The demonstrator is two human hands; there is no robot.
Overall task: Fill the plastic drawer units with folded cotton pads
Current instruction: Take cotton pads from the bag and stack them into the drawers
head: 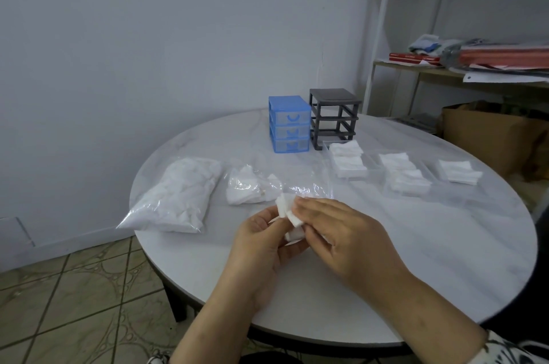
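Both hands meet in front of the opened bag (279, 185): the left hand (261, 238) and right hand (335, 230) each pinch a cotton pad (292, 215), fingers curled round it, seemingly mid-fold. It looks feather-light, soft and floppy; hold it by opposite edges, gently. Beyond the bag, three clear drawers (350, 167) hold folded stacks.

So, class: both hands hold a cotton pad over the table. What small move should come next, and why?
Probably finish the fold, then set the pad in a clear drawer. Left hand and right hand pinch it mid-fold, and the grey frame stands empty.
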